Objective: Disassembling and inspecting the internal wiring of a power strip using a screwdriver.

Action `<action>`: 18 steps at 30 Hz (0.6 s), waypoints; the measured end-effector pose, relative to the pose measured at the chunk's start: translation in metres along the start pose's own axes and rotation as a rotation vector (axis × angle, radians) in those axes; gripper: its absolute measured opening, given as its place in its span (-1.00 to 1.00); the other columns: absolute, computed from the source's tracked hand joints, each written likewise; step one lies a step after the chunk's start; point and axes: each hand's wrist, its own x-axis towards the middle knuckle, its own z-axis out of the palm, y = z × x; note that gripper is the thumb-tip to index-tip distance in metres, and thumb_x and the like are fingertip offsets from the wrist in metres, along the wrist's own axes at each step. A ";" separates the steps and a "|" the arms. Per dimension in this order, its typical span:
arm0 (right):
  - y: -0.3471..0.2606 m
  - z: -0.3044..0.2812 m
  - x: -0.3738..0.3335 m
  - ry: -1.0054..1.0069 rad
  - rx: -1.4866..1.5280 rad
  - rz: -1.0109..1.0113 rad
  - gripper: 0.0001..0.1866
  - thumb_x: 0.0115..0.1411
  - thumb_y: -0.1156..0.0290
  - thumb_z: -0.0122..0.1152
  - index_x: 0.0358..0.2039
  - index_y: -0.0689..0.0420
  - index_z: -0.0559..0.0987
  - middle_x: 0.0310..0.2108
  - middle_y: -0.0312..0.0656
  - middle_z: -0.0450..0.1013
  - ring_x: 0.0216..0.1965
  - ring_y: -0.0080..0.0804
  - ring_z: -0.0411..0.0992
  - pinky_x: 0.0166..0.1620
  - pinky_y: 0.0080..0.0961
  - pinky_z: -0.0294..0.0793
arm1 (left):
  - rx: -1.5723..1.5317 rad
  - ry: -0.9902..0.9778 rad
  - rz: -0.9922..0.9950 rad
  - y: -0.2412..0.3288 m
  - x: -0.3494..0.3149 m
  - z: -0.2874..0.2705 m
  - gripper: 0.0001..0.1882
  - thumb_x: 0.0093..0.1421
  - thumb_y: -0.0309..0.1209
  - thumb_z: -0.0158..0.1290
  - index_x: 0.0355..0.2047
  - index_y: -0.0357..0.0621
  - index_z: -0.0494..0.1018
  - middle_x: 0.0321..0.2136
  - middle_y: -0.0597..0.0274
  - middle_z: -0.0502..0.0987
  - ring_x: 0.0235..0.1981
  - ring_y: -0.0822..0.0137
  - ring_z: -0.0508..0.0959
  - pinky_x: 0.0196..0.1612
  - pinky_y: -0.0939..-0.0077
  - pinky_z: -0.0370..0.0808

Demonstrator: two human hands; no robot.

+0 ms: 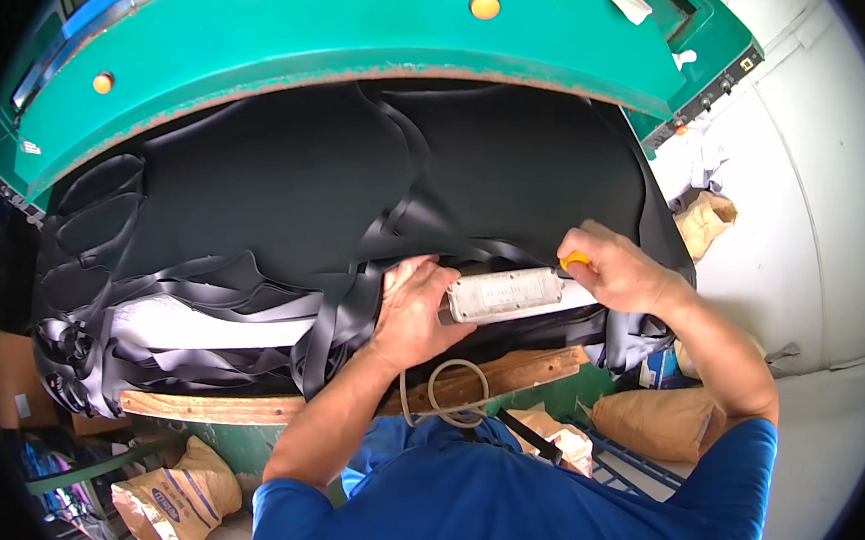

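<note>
A worn off-white box with small screws in its face [506, 294] is tilted over the near edge of the black sheets. My left hand [417, 304] is closed round its left end, the thumb along the lower side. At the box's right end, my right hand [613, 268] is closed on a small yellow piece [576, 261], mostly hidden by the fingers; its kind I cannot make out. Layered black sheet material [278, 179] with cut-out shapes and loose strips spreads beneath and beyond both hands. A pale cable [462, 366] loops below the box, in front of my body.
A green machine beam [299, 25] with orange round buttons [484, 6] spans the far side. A wooden rail [212, 408] edges the near side. White sheet [208, 325] shows among the black layers. Brown paper sacks [181, 493] stand below left and right, beside a white wall [809, 186].
</note>
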 end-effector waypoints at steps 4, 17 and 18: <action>0.006 0.013 -0.006 0.194 0.075 -0.257 -0.72 0.38 0.35 0.19 -0.11 0.34 0.45 0.02 0.17 0.47 -0.03 0.02 0.55 -0.12 -0.05 0.58 | -0.003 -0.011 -0.010 0.002 0.001 0.000 -0.32 -0.17 -0.26 0.48 -0.01 -0.17 0.52 0.01 -0.10 0.55 0.22 -0.07 0.40 0.25 0.03 0.27; 0.000 0.012 -0.003 0.172 -0.070 -0.035 -0.68 0.27 0.47 0.26 0.01 0.25 0.49 -0.01 0.03 0.41 -0.04 0.05 0.50 -0.03 -0.08 0.52 | 0.002 -0.038 -0.036 0.002 0.001 0.000 -0.32 -0.17 -0.30 0.49 -0.01 -0.17 0.51 0.03 -0.08 0.54 0.22 -0.05 0.39 0.26 0.03 0.25; -0.002 0.011 0.000 0.170 -0.070 -0.034 -0.68 0.27 0.47 0.26 0.01 0.25 0.49 -0.01 0.03 0.41 -0.04 0.05 0.50 -0.03 -0.08 0.52 | 0.005 -0.028 -0.028 0.002 0.001 0.001 -0.32 -0.18 -0.30 0.49 -0.01 -0.17 0.51 0.02 -0.08 0.54 0.22 -0.05 0.39 0.26 0.03 0.25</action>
